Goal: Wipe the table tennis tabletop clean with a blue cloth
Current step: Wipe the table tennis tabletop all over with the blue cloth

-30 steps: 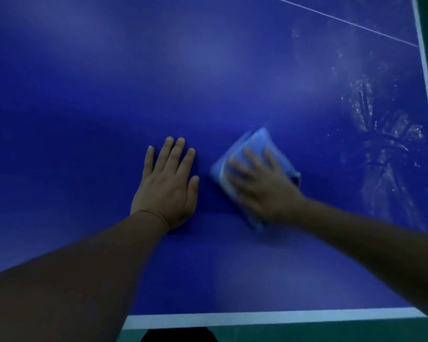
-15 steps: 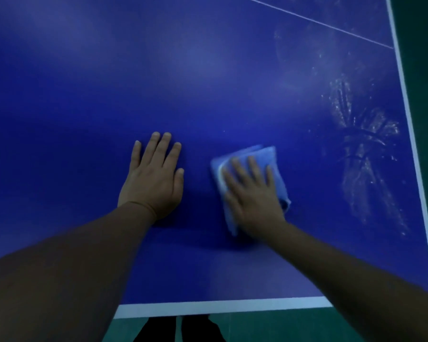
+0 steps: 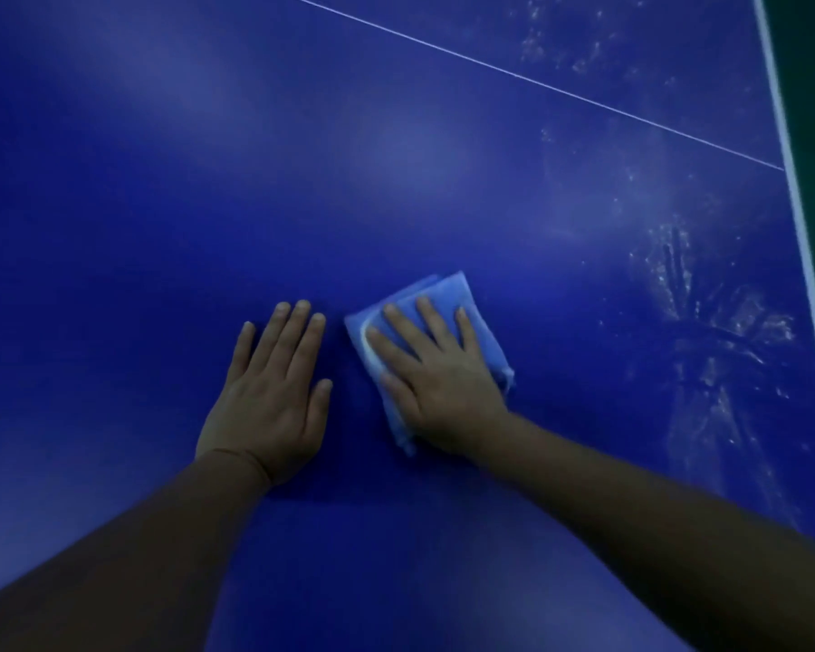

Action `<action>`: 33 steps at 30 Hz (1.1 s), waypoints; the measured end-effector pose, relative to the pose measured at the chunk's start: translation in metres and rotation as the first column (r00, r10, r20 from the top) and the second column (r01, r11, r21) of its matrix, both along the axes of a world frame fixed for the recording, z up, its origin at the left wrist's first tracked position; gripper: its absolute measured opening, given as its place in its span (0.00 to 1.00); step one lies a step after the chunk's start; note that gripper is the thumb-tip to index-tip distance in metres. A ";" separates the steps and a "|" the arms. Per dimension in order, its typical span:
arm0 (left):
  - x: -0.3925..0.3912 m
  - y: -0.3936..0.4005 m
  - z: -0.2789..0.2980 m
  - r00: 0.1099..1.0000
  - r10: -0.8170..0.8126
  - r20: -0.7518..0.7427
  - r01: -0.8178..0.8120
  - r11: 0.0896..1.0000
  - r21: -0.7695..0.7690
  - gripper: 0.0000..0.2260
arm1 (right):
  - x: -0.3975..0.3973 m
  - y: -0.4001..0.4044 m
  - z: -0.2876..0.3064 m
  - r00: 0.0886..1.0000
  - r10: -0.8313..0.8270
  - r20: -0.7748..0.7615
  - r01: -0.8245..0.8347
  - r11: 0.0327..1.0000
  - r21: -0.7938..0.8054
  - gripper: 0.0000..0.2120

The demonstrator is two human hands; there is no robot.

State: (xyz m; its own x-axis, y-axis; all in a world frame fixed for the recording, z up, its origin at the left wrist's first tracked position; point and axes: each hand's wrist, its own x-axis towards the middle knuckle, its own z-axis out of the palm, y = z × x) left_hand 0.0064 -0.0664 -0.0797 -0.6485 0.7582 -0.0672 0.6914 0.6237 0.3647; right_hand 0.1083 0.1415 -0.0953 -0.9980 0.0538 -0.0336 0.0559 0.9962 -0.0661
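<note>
The dark blue tabletop [image 3: 161,228] fills almost the whole frame, crossed in the upper half by a thin white line [image 3: 537,82] that runs down toward the right, and bounded along the right side by a white edge stripe [image 3: 801,237]. A broad patch of whitish smears [image 3: 706,322] spreads over the right of the frame, from the upper corner down past the middle, well apart from the hands and seemingly not yet wiped. Just left of centre, the left hand [image 3: 269,402] lies flat on the bare surface, fingers straight and close together, holding nothing. Just beside it, the right hand [image 3: 438,383] presses down with spread, straight fingers on the blue cloth [image 3: 443,289], which lies folded into a small pad at the centre of the frame, its corners showing beyond the fingertips and by the wrist. The cloth looks light, soft and limp, likely to bunch or unfold if dragged by one edge, so a flat palm over its middle probably steers it best across the slick top.
</note>
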 end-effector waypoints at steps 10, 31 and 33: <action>0.001 0.006 0.003 1.000 0.012 -0.015 -0.013 0.996 -0.083 0.28 | -0.041 0.146 0.009 0.730 -0.683 0.034 0.684 0.729 -0.036 0.27; -0.080 0.195 0.000 0.985 0.163 -0.056 -0.162 0.987 0.015 0.31 | -0.095 0.257 0.005 0.962 -0.270 0.048 0.267 0.962 0.059 0.26; -0.080 0.196 -0.004 0.993 0.095 -0.074 -0.097 0.995 -0.015 0.31 | -0.108 0.294 0.010 0.871 -0.481 0.096 0.482 0.876 0.020 0.27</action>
State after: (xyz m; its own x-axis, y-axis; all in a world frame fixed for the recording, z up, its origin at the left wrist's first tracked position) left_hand -0.0734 0.1298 -0.0841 -0.7219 0.6913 -0.0306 0.6524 0.6947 0.3029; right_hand 0.0007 0.4353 -0.0855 -0.8405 0.5265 -0.1279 0.5348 0.8440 -0.0400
